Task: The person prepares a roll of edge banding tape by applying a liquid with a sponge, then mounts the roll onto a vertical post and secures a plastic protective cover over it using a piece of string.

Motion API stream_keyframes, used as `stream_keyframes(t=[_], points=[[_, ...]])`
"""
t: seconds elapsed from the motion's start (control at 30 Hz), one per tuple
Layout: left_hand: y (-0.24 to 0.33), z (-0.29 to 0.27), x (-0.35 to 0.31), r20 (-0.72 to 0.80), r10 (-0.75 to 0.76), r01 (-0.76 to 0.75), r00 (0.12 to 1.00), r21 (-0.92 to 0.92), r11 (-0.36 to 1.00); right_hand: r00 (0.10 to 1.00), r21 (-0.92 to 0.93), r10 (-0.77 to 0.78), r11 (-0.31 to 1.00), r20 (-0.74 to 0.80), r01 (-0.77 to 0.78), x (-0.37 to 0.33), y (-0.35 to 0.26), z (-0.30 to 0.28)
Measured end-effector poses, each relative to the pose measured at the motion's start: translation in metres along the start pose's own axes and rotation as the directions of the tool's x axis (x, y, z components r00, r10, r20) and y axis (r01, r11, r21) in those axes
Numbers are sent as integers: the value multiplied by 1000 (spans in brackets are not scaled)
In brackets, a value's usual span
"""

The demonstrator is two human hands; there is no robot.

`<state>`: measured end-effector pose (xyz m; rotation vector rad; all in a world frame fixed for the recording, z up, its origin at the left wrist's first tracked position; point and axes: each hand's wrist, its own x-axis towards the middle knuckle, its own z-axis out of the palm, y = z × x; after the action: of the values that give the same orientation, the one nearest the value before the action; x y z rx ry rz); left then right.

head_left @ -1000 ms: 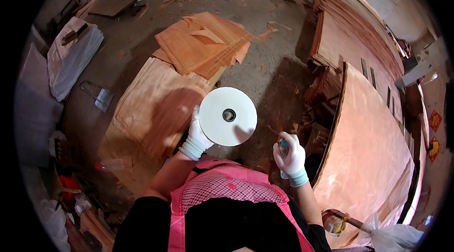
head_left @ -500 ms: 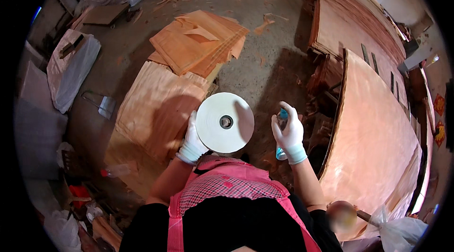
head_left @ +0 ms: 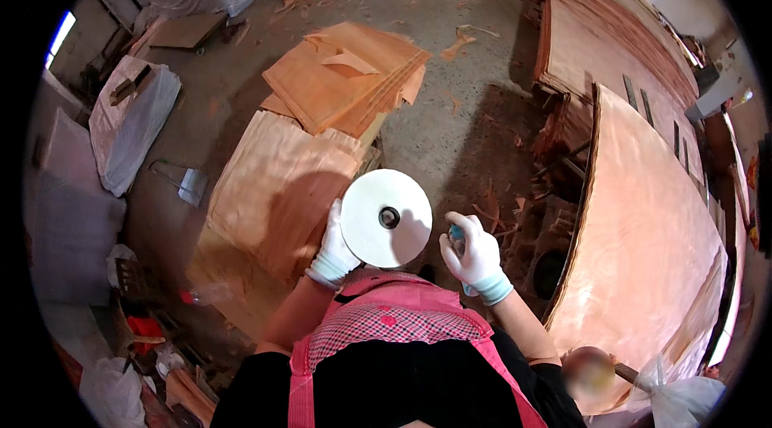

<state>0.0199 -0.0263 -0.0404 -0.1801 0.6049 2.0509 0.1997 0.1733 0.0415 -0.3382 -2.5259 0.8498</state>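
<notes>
The grey floor [head_left: 434, 139] is the widest thing here, with thin wood scraps lying on it. On the right side, a big pile of wood sheets [head_left: 643, 243] shows a pale, curving upper face. On the left there is a smaller stack of pale sheets [head_left: 273, 187], and at its far end lie more orange sheets [head_left: 346, 78], partly spread like a fan. The person wears a pink apron [head_left: 386, 323]. In front of it, just above its upper edge in the view, is a white roll [head_left: 370, 219], its flat round face turned upward to the camera. The left hand [head_left: 330, 247], in a white glove, grasps this roll at its left edge. The right hand [head_left: 476, 258], gloved also, is apart from the roll; its grip is curled around a bottle with blue parts [head_left: 457, 235], mostly hidden by the fingers. A small dark core [head_left: 389, 217] sits in the roll's centre.
</notes>
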Motion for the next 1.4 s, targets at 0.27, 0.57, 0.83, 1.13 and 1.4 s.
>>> stream_keyframes(t=[0.27,0.57,0.83,1.13,1.4], points=[[-26,3,-10,23,-271,269,962,67,961,974,148,-35,989,225,1,6,-8,19],[-20,-26,-15,-74,-153,157,985,47,986,949,151,56,983,311,-108,-20,36,65],[17,-48,-82,-332,-3,26,943,65,998,544,398,770,408,334,-822,-9,141,185],[44,-95,-159,-586,202,-219,785,42,975,304,830,860,-214,411,-516,54,162,381],[85,-108,-165,-640,190,-199,744,58,978,663,445,608,494,437,-747,72,198,545]])
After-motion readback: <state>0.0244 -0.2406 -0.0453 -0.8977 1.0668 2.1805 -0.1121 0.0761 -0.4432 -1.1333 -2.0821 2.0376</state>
